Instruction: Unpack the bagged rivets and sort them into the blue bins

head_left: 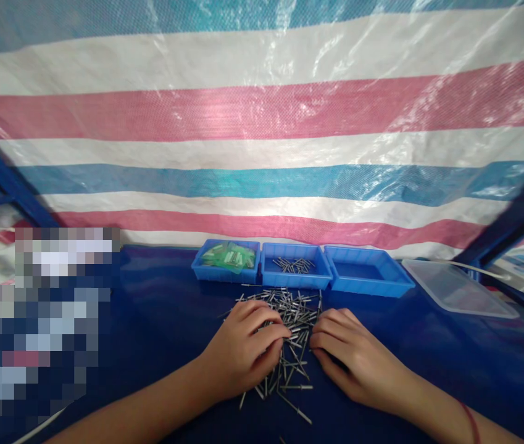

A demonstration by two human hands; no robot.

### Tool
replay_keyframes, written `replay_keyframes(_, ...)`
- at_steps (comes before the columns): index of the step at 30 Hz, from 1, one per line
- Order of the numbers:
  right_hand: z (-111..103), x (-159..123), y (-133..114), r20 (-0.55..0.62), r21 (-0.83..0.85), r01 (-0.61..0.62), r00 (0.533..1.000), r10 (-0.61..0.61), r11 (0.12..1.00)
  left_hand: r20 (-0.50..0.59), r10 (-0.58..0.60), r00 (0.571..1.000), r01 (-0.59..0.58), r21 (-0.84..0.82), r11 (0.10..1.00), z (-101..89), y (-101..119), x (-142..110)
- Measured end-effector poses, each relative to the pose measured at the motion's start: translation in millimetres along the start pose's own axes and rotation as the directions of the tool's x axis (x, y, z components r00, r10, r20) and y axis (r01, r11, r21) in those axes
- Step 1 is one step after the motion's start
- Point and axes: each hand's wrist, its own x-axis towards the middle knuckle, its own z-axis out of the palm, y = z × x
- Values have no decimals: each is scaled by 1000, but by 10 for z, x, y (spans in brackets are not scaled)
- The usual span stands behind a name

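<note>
A loose pile of silver blind rivets [296, 311] lies on the dark blue tabletop, with several scattered toward me. My left hand [252, 339] rests over the left side of the pile, its fingers curled down among the rivets and the thumb bent under. At the right edge of the pile is my right hand [349, 351]. Its fingers are bent inward and the thumb is close to the index finger. What lies under either hand's fingertips is mostly hidden.
Behind the pile three blue bins stand in a row: the left bin [201, 272] holds green plastic bags, the middle bin [268, 280] some rivets, the right bin [368, 287] nothing visible. A translucent lid [460, 290] lies at right. Striped sheeting [262, 117] hangs behind.
</note>
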Motion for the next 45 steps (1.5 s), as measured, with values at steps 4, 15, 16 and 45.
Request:
replay_keyframes(4,-6,3,-2,-50,0,19,999,-19,1000,7,4,1000,-4,41,999,17,-10,-9)
replay_keyframes(15,1,-34,-81,3,-45,-54,999,54,998,105,80,991,-81,7,997,49,53,-11)
replay_keyframes(16,3,-29,-76,14,-52,-48,999,48,998,108,74,991,-74,-1,997,55,48,-13)
replay_keyframes(45,234,130,-407,90,934,-269,813,575,234,-195,-62,979,13,-244,970,114,11,-2)
